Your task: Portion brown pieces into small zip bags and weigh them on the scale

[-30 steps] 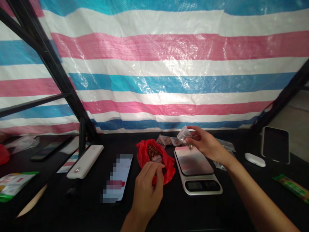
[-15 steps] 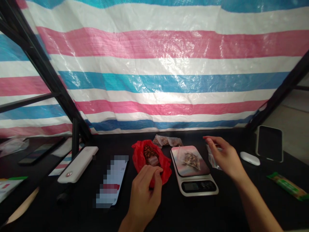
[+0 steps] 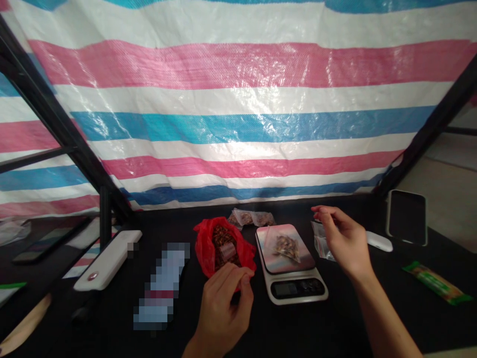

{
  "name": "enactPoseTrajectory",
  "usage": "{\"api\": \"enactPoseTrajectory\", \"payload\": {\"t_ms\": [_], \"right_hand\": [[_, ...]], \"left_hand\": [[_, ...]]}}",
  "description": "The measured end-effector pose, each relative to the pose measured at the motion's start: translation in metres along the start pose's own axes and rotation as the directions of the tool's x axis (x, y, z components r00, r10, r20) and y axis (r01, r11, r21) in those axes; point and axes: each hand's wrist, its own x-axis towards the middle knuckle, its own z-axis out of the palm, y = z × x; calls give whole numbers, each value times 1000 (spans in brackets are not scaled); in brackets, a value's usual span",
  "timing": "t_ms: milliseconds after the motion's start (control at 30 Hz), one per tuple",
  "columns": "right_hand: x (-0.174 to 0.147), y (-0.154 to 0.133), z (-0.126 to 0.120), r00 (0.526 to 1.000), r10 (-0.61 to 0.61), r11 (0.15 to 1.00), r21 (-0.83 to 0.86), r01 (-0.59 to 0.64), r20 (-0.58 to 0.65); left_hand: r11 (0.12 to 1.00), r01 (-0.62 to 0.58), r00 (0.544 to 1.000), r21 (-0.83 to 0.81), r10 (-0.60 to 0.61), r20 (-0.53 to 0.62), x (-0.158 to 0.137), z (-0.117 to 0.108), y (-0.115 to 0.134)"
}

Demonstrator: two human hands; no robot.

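Note:
My left hand [image 3: 225,306] is at the near edge of a red plastic bag [image 3: 203,248], thumb and fingertips drawn together; whether anything is pinched there is hidden. The bag stands open, holding small brown pieces and a small clear scoop or cup [image 3: 227,251]. To its right is a white kitchen scale [image 3: 270,293], with a clear packet of brown pieces [image 3: 286,247] lying on its plate. My right hand [image 3: 343,241] hovers beyond the scale's right side, fingers curled to the thumb, over clear plastic bags [image 3: 321,243]. I cannot make out anything between its fingers.
Filled clear packets [image 3: 249,218] lie behind the red bag. Leftward are a blurred-out phone [image 3: 162,286] and a white power bank [image 3: 108,261]. At right are a white case [image 3: 379,241], a propped phone [image 3: 407,217] and a green-ended snack bar [image 3: 437,282]. Striped sheeting [image 3: 238,124] hangs behind.
The view has shifted, so most things appear farther left. My left hand has moved a little right relative to the red bag. The packet still lies on the scale.

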Motion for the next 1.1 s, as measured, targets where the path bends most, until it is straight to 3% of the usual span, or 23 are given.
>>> {"api": "enactPoseTrajectory", "payload": {"t_ms": [233,400,467,600,733,800,933,1100], "right_hand": [[-2,-2,-5,998,-21,999,28,19,67],[-1,3,-11,975,-96,995,7,97,199],[-2,2,-12,945,-119,992,-7,127,304],[-11,0,-7,835,-121,978,-81,194,536],[-21,4,2,788,-69,940,-224,256,612],[-18,6,7,797,-77,927,-251,278,599],[6,5,24,897,-154,898,-321,302,415],[26,17,31,923,-212,872,-364,327,322]], "left_hand": [[1000,-12,1000,29,12,5,-1,2,-1],[998,-25,1000,52,25,-6,-1,3,-1],[998,-33,999,56,34,-15,-1,3,-2],[997,-49,998,63,50,-24,1,4,-2],[997,-46,998,65,47,-28,1,6,-2],[997,-45,998,65,47,-29,1,7,-2],[997,-55,998,60,57,-27,1,8,-1],[997,-53,998,64,56,-33,-2,5,-4]]}}
